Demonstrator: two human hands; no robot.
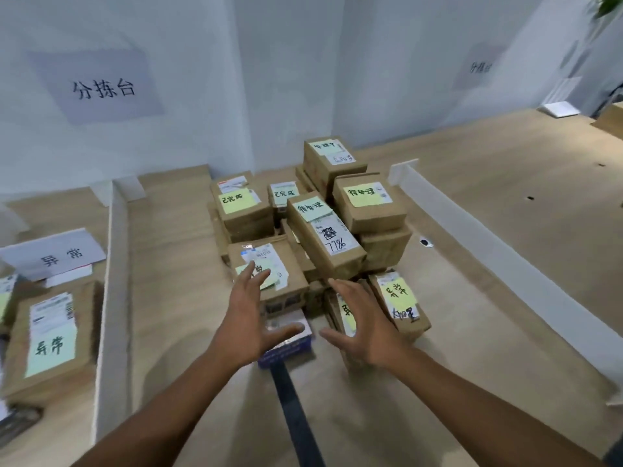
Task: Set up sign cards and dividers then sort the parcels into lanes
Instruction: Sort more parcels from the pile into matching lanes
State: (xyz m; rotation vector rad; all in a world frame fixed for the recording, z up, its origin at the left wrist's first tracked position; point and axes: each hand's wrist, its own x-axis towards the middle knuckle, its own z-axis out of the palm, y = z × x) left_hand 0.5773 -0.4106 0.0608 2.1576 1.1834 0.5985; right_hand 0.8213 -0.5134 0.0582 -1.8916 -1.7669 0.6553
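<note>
A pile of several brown parcels (323, 230) with green and yellow sticky labels sits in the middle lane of the table. My left hand (249, 318) hovers open, fingers spread, over the near-left parcel (290, 281). My right hand (364, 328) is open too, palm facing left, beside a tilted parcel with a yellow label (399, 301). Between my hands lies a small blue-edged box (290, 348). A white divider (113, 281) bounds the lane on the left, another white divider (478, 244) on the right. A white sign card (54, 254) stands in the left lane behind a labelled parcel (50, 338).
A paper sign (101, 85) hangs on the white wall behind the table, another paper sign (480, 67) farther right. The right lane is bare wood table (539, 183) with small dark holes. A dark strap (296, 416) runs from the blue box toward me.
</note>
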